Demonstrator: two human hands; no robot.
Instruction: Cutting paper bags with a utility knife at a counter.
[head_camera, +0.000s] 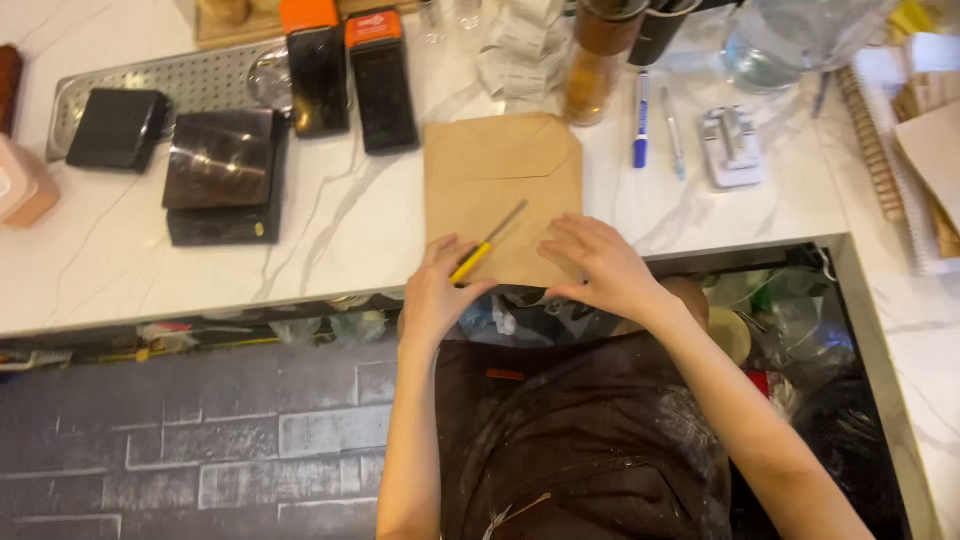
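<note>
Both hands rested on a brown paper bag lying flat at the near edge of the white marble counter. Left hand gripped a yellow-handled tool against the bag. Right hand lay flat, fingers spread, pressing the paper's lower corner.

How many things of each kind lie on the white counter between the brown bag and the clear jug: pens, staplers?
Pens: 2, a blue marker and a thin pale-blue pen
Staplers: 1, a white stapler
Total: 3
</note>
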